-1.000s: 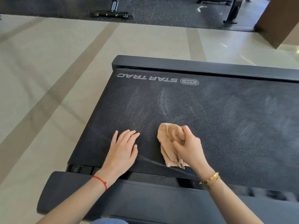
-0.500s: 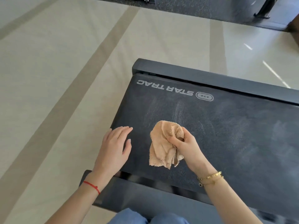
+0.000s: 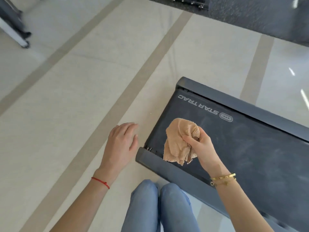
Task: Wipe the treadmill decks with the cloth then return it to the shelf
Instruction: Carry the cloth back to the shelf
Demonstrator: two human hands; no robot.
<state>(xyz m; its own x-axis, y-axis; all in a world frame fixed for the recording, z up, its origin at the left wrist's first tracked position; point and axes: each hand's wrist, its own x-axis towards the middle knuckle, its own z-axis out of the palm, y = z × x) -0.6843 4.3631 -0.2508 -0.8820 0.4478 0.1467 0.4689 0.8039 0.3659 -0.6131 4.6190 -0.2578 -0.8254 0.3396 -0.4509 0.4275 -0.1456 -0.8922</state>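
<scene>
Evidently bunched for carrying rather than wiping, the peach cloth point(image 3: 179, 142) hangs from the gripping right hand point(image 3: 201, 145) above the treadmill deck point(image 3: 250, 148), while the left hand point(image 3: 121, 145) hovers spread and empty over the floor point(image 3: 66, 114) beside it, probably for balance.

Treadmill deck point(image 3: 250, 148): on the floor point(image 3: 66, 114), filling the right side of the view.
Cloth point(image 3: 179, 144): above the deck's near-left corner, bunched in the right hand point(image 3: 200, 144).
Left hand point(image 3: 121, 144): left of the deck, apart from it, over the floor.
2 knees point(image 3: 160, 198): nearest the viewer, just before the deck's near rail point(image 3: 167, 168).
Other equipment point(image 3: 15, 25): far left, well apart from the deck.
</scene>
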